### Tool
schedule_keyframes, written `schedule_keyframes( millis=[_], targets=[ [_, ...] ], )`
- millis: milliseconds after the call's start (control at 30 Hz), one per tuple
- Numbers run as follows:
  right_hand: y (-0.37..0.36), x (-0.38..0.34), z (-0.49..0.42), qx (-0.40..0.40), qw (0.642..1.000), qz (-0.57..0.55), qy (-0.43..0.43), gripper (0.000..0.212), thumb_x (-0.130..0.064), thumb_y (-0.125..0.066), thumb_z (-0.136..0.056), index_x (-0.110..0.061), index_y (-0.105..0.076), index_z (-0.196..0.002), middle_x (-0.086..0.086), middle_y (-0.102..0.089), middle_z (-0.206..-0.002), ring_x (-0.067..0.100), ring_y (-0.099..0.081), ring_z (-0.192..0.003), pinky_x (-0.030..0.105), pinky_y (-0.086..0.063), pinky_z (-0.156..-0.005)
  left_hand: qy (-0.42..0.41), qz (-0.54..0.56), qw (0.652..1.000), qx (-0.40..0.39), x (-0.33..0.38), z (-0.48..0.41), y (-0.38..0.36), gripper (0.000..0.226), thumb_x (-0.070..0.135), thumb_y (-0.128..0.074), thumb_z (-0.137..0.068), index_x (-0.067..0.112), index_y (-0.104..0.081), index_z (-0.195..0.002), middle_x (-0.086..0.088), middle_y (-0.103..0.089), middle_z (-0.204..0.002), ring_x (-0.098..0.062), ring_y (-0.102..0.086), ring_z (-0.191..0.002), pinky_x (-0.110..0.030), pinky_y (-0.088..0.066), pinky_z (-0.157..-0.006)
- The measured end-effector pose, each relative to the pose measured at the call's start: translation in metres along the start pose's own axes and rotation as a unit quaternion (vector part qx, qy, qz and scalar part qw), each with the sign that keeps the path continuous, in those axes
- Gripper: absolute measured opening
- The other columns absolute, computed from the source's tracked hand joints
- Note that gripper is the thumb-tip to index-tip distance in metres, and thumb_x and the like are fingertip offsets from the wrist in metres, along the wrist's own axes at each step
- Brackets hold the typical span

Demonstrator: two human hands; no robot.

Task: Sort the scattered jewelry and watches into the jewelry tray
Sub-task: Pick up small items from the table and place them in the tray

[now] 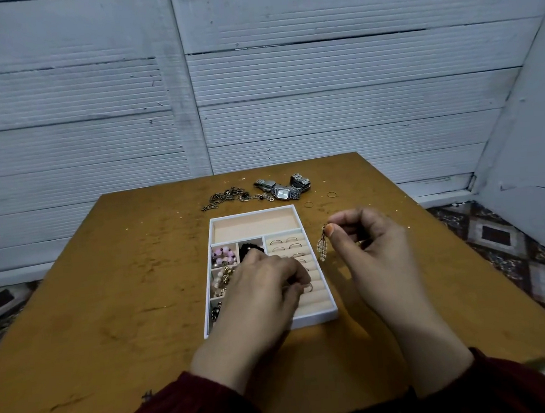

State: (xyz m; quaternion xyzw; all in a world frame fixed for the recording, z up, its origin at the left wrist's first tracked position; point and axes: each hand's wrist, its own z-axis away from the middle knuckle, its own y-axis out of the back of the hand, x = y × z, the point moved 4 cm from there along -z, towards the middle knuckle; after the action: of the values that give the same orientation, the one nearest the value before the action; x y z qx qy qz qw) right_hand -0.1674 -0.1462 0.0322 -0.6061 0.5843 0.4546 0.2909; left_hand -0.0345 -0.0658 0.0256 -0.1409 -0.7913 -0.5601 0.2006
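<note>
Brown table (108, 282) w/ jewelry tray (252, 211), white corrugated walls (321, 90) behind

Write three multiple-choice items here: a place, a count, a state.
1. The watches lie:
A) on the table beyond the tray
B) inside it
C) in a hand
2. How many loose rings lie on the table?
A) five
B) two
C) none
3. The right hand is:
A) flat on the table
B) gripping a watch
C) pinching a beaded earring
A: they sit past its far rim. B: two thin bands lie beside the watches. C: its fingertips hold it dangling.
</note>
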Motion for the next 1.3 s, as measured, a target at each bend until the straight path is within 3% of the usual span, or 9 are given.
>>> schedule_keyframes(
  millis=[233, 400, 867, 1067, 1300],
  targets=[
    [0.001, 0.000, 0.000, -0.001, 1.000, 0.004, -0.005, 0.009, -0.017, -0.066, -0.086, -0.026, -0.067, -0.085, -0.010, -0.067, -0.078, 0.008, -0.060, -0.075, 0.016, -0.046, -0.062, -0.008, -0.016, 1.000, -0.001, 0.000, -0.001, -0.001, 0.014, 0.027, -0.058, -0.090, 0.032, -0.068, -0.099, 0.017, -0.056, -0.094, -0.007, -0.036, -0.104, -0.026, -0.036, -0.086],
    [-0.001, 0.000, 0.000, -0.006, 1.000, 0.002, -0.003, 0.009, -0.018, -0.066, -0.086, -0.027, -0.066, -0.085, -0.011, -0.066, -0.078, 0.008, -0.060, -0.076, 0.020, -0.048, -0.064, -0.019, -0.039, 0.999, -0.004, -0.001, -0.002, -0.004, 0.015, 0.028, -0.055, -0.090, 0.033, -0.068, -0.099, 0.014, -0.063, -0.099, -0.009, -0.036, -0.102, -0.026, -0.034, -0.083],
    [0.001, 0.000, 0.003, -0.004, 1.000, 0.003, -0.003, 0.011, -0.017, -0.067, -0.085, -0.027, -0.066, -0.084, -0.008, -0.067, -0.078, 0.011, -0.060, -0.074, 0.016, -0.046, -0.061, -0.031, -0.053, 0.998, 0.000, 0.000, 0.001, -0.004, 0.018, 0.028, -0.052, -0.093, 0.033, -0.064, -0.104, 0.016, -0.061, -0.101, -0.009, -0.037, -0.103, -0.025, -0.034, -0.083],
    [0.001, 0.001, 0.004, -0.006, 1.000, 0.011, -0.006, 0.008, -0.019, -0.067, -0.086, -0.027, -0.066, -0.086, -0.008, -0.067, -0.079, 0.009, -0.059, -0.074, 0.015, -0.045, -0.060, -0.022, -0.014, 0.999, 0.019, 0.002, 0.004, 0.003, 0.016, 0.025, -0.056, -0.091, 0.031, -0.063, -0.104, 0.033, -0.033, -0.079, -0.005, -0.039, -0.101, -0.023, -0.035, -0.079],
    [-0.002, -0.003, 0.003, -0.015, 1.000, 0.014, -0.010, 0.011, -0.018, -0.067, -0.086, -0.028, -0.065, -0.084, -0.010, -0.066, -0.079, 0.003, -0.056, -0.072, 0.011, -0.043, -0.058, -0.006, 0.039, 0.993, 0.113, -0.012, 0.006, 0.018, 0.018, 0.013, -0.059, -0.088, 0.027, -0.067, -0.096, 0.023, -0.053, -0.089, -0.005, -0.046, -0.099, -0.022, -0.041, -0.082]
  ],
)
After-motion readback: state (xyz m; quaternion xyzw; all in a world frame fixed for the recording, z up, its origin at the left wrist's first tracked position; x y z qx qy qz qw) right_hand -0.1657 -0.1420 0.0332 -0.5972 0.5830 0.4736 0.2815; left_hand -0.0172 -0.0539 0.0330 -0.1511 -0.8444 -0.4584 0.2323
